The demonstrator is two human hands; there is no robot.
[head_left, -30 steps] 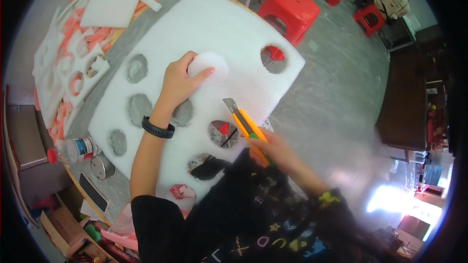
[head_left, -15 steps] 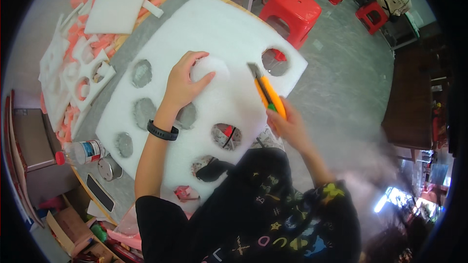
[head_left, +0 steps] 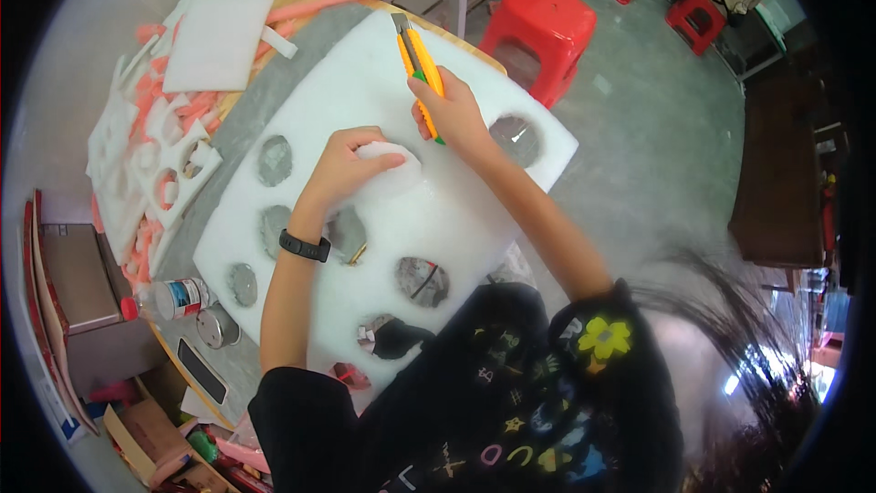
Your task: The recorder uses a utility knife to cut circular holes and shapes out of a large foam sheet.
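Observation:
A thick white foam sheet [head_left: 470,201] with several round holes lies in front of me. Over its middle, my left hand [head_left: 342,164] grips a round white foam piece [head_left: 396,173], thumb on top and fingers around the far edge. Whether that piece still sits in the sheet or is raised I cannot tell. My right hand [head_left: 453,115] is closed round a yellow utility knife [head_left: 425,66] with green parts. Its blade is out and points away from me, above the sheet's far edge. The knife looks apart from the foam piece.
Foam offcuts, white [head_left: 114,160] and pink [head_left: 146,242], pile up at the left. A plastic bottle [head_left: 173,298], a metal can [head_left: 217,327] and a phone [head_left: 202,371] lie near the table's left edge. A red stool [head_left: 547,23] stands beyond the sheet. Two people sit farther back.
My right hand has carried the knife leftward and away from me, from the sheet's right part to its far edge. My left hand keeps hold of the foam piece. The whole view has shifted slightly.

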